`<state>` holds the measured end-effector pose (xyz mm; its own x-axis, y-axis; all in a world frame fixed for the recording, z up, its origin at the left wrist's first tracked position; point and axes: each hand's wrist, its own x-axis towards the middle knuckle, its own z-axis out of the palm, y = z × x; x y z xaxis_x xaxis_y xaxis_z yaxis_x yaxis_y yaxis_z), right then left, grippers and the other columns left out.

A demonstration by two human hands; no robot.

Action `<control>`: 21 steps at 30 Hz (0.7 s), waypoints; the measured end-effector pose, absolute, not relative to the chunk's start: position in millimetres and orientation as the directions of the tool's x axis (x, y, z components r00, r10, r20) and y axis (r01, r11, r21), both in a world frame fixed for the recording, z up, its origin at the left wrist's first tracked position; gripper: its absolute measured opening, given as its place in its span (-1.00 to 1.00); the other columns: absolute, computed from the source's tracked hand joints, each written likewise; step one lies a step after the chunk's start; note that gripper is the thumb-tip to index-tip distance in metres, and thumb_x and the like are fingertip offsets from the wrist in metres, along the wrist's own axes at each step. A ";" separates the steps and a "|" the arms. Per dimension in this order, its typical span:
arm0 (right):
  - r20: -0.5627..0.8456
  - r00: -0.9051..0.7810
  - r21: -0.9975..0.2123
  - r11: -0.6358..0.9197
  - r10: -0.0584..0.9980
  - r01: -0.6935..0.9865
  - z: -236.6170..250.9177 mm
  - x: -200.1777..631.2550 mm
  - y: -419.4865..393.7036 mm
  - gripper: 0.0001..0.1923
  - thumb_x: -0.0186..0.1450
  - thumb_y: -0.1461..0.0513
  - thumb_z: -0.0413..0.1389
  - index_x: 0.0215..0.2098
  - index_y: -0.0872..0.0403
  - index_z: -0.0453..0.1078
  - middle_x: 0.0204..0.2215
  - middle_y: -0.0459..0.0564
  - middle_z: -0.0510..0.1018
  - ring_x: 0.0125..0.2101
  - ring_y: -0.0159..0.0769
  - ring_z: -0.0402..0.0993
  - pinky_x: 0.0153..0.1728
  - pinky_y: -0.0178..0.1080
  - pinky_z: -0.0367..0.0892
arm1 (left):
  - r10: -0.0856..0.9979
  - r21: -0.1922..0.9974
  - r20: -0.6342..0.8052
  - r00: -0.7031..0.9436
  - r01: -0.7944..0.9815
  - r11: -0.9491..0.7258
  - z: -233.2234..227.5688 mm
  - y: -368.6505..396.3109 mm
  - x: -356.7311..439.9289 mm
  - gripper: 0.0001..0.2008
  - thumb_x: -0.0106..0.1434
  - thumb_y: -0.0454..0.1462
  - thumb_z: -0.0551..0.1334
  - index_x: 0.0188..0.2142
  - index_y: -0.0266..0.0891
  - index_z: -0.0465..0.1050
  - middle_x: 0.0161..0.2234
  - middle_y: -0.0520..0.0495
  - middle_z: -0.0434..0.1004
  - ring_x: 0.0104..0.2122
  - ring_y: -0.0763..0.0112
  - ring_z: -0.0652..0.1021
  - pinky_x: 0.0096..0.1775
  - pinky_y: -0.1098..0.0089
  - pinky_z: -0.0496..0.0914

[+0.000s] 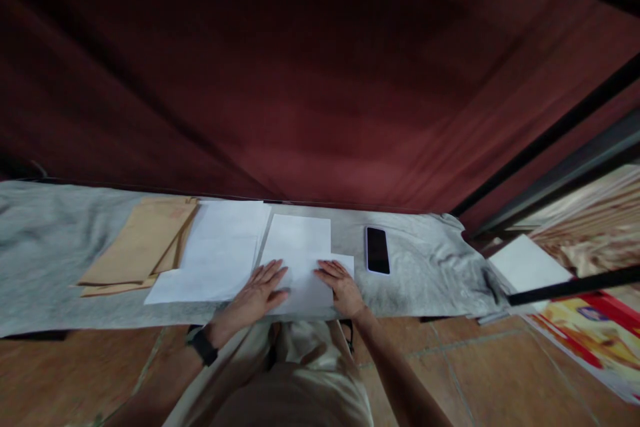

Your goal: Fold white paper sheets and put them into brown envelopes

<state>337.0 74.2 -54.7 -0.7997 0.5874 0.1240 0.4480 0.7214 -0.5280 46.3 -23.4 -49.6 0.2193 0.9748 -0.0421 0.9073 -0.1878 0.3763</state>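
— Both hands lie flat and unclenched, gripping nothing: the left hand (263,290) presses palm-down on the near left part of a white sheet (299,243), the right hand (340,287) on a smaller folded-looking flap (340,260) at its near right edge.

— Where does that sheet sit?

— On the grey cloth (45,240) covering the surface, right in front of the person, at the near edge. Just left of it, touching or overlapping, is a stack of white paper (220,247); further left, brown envelopes (140,243). A phone (377,250) lies face up to the right, apart from the sheet.

— What step does it look like?

— I'd judge a fold being flattened or creased, with the palms holding the sheet still. The next move would call for even pressure along the fold line, and for keeping the sheet from sliding on the soft cloth.

— Anything else around?

— A watch (203,345) on the left wrist, a dark red curtain (320,80) behind, and another white sheet (527,263) off to the far right.
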 end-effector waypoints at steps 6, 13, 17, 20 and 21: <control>0.149 -0.777 -0.568 0.696 0.611 0.439 -54.1 336.3 73.8 -0.22 0.08 0.43 0.12 0.29 0.00 0.36 0.34 0.09 0.33 0.34 -0.12 0.21 0.39 0.09 0.01 | 0.943 0.422 0.033 0.331 0.851 -0.313 -43.9 -63.7 22.7 -0.30 0.29 -0.16 0.29 0.39 0.03 0.15 0.41 -0.06 0.16 0.37 0.12 0.24 0.36 -0.02 0.13; 0.168 -0.763 -0.612 0.673 0.624 0.416 -53.3 342.6 71.9 -0.35 0.16 0.36 0.18 0.22 -0.08 0.44 0.25 0.05 0.45 0.28 -0.12 0.31 0.36 0.13 0.07 | 0.968 0.505 0.099 0.231 0.827 -0.249 -30.9 -62.9 16.9 -0.69 0.41 -0.24 0.11 0.00 -0.07 0.60 0.03 -0.04 0.64 0.07 0.19 0.58 0.21 0.14 0.41; 0.194 -0.772 -0.636 0.677 0.605 0.371 -60.3 357.2 64.9 -0.41 0.19 0.25 0.23 0.21 -0.08 0.45 0.24 0.07 0.46 0.27 -0.10 0.33 0.35 0.12 0.07 | 0.959 0.596 0.149 0.242 0.752 -0.282 -33.8 -71.5 19.5 -0.74 0.35 -0.26 0.20 -0.03 -0.02 0.61 0.03 -0.02 0.64 0.07 0.23 0.58 0.18 0.19 0.44; 0.236 -0.726 -0.670 0.649 0.646 0.360 -65.3 363.0 63.5 -0.54 0.24 0.21 0.21 0.12 -0.08 0.51 0.16 0.06 0.55 0.21 -0.11 0.42 0.33 0.11 0.12 | 0.966 0.610 0.157 0.205 0.749 -0.258 -40.9 -70.4 18.0 -0.61 0.29 -0.38 0.18 0.04 -0.02 0.58 0.11 -0.03 0.59 0.12 0.24 0.54 0.23 0.15 0.40; 0.243 -0.712 -0.681 0.639 0.659 0.358 -65.6 363.3 64.4 -0.58 0.25 0.21 0.20 0.09 -0.08 0.53 0.13 0.05 0.57 0.18 -0.11 0.45 0.31 0.11 0.14 | 0.968 0.607 0.156 0.198 0.754 -0.253 -42.0 -68.0 17.6 -0.57 0.28 -0.41 0.16 0.06 -0.02 0.57 0.13 -0.03 0.57 0.13 0.25 0.53 0.23 0.14 0.39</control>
<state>363.3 64.4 -65.6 -0.7121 0.6587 0.2430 0.3584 0.6386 -0.6810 17.6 -68.0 -42.0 0.1984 0.9676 0.1563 0.7538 -0.2525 0.6066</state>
